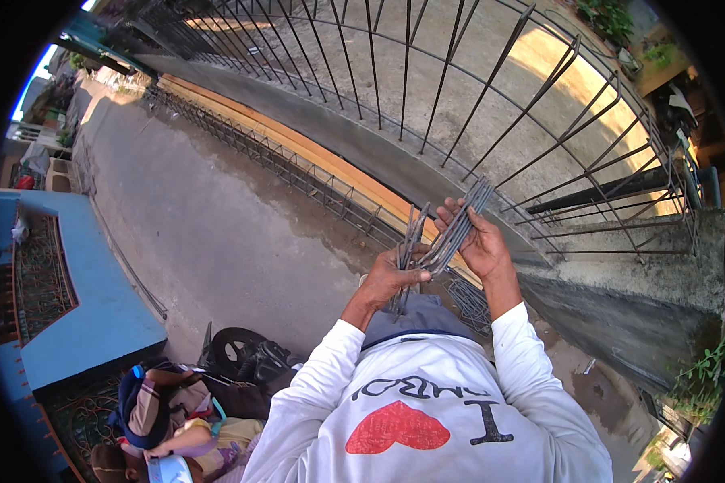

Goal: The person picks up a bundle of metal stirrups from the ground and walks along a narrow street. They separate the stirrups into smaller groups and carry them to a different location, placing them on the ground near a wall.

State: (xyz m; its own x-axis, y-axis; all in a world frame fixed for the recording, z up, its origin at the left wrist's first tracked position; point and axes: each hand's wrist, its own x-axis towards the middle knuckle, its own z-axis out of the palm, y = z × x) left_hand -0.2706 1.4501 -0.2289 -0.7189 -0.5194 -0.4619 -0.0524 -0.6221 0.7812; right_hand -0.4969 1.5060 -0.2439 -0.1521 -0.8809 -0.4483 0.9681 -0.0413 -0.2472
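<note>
My left hand (385, 279) is closed round a small bundle of thin bent steel rods (412, 232), whose ends stick out above and below the fist. A second bundle of grey bent rods (461, 229) lies across the palm of my right hand (486, 251), with the fingers curled around it. The lower end of that bundle reaches the thumb of my left hand, so the two bundles nearly meet. Below my right wrist, a heap of similar bent rods (469, 303) lies on the ground, partly hidden by my arm and clothing.
Beyond my hands runs a low concrete wall (350, 153) topped by a dark metal fence (407, 72). A long rebar cage (274, 157) and orange-yellow boards (298, 153) lie along its foot. A motorbike (254, 358) and people (193, 427) are at the lower left, near a blue wall (89, 282).
</note>
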